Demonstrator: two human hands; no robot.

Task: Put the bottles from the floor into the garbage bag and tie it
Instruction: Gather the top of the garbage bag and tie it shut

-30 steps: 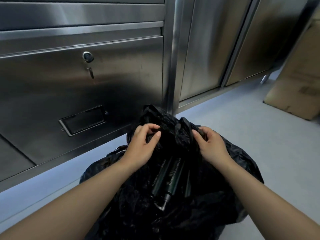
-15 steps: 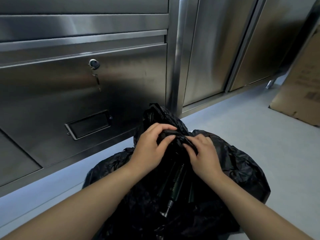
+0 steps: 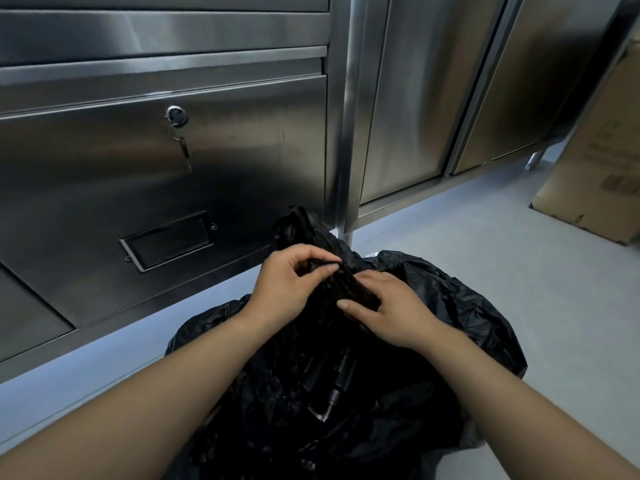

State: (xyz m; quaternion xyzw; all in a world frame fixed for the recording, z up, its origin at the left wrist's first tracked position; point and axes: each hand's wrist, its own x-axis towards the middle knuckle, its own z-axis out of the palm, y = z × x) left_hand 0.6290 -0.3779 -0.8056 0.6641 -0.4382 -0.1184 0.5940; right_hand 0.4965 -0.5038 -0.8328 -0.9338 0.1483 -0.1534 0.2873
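Observation:
A black garbage bag (image 3: 460, 306) sits on the grey floor in front of me, bulging. Through its gap below my hands I see dark bottles (image 3: 341, 379) lying inside, one with a narrow neck pointing down. My left hand (image 3: 291, 284) pinches a twisted strip of the bag's top edge between thumb and fingers. My right hand (image 3: 391, 311) presses on and grips the other gathered strip, crossing under the left one. A loose flap of the bag (image 3: 294, 223) sticks up behind my hands.
Stainless steel cabinets (image 3: 225, 161) stand close behind the bag, one with a key (image 3: 183, 147) hanging in its lock. A cardboard box (image 3: 599, 168) leans at the right. Grey floor (image 3: 519, 237) lies between the box and the bag.
My hands came together from apart, drawing the two sides of the bag's top to the middle and crossing them. The bag's opening has narrowed.

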